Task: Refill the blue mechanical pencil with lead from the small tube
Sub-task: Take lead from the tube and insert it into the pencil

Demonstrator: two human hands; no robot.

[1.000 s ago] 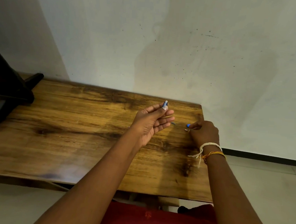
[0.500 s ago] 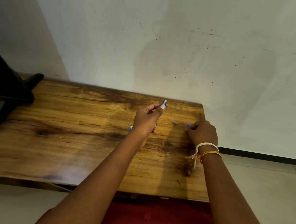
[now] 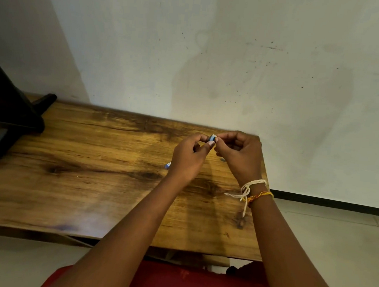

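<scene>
My left hand point(image 3: 188, 159) is closed around the blue mechanical pencil point(image 3: 212, 137) and holds it tilted above the wooden table point(image 3: 91, 181). The pencil's upper end shows between my fingertips. Its lower end point(image 3: 168, 165) sticks out below the hand. My right hand point(image 3: 239, 157) is raised beside it, thumb and forefinger pinched against the pencil's upper end. I cannot tell whether a lead sits between those fingers. A small blue piece point(image 3: 222, 160) lies on the table under my right hand, mostly hidden. The lead tube cannot be made out.
A black stand point(image 3: 11, 117) sits on the table's far left. A white wall point(image 3: 234, 68) runs along the table's back edge. The table's right edge lies just beyond my right wrist, with tiled floor point(image 3: 334, 243) beyond it.
My right hand has lifted off the table and moved left to the pencil's upper end. My left hand closed on the pencil and stays at about the same place.
</scene>
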